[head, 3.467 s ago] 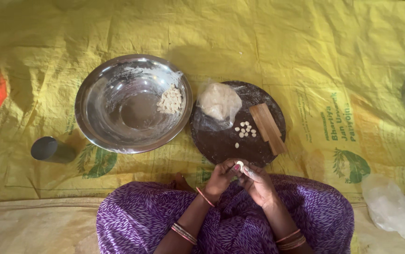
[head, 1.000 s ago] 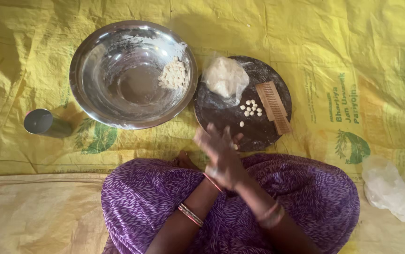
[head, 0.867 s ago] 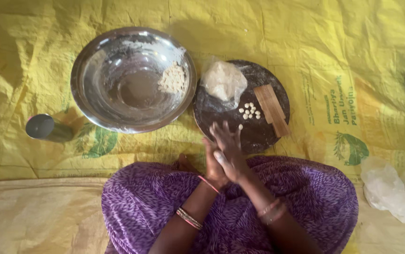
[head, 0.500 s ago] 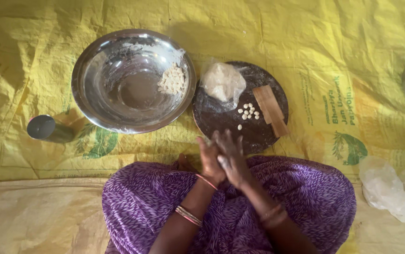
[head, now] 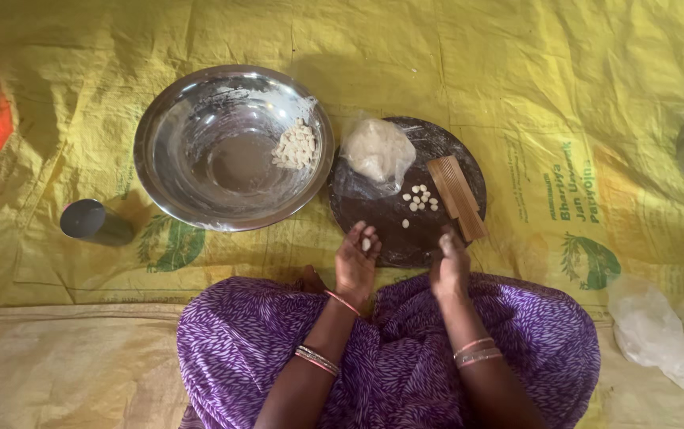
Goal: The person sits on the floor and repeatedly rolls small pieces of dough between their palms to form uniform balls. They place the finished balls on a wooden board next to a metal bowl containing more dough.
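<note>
You are holding your left hand (head: 356, 262) palm up with the fingers spread loosely, and a small white dough piece (head: 366, 244) is lying on the fingers, at the near edge of the dark round board (head: 373, 218). Your right hand (head: 448, 266) is hovering apart from it with the fingers curled; whether it is pinching anything cannot be told. More dough pellets (head: 420, 198) are lying mid-board, between a bagged dough lump (head: 379, 149) and a ridged wooden block (head: 457, 195). A steel bowl (head: 199, 151) is sitting just left.
</note>
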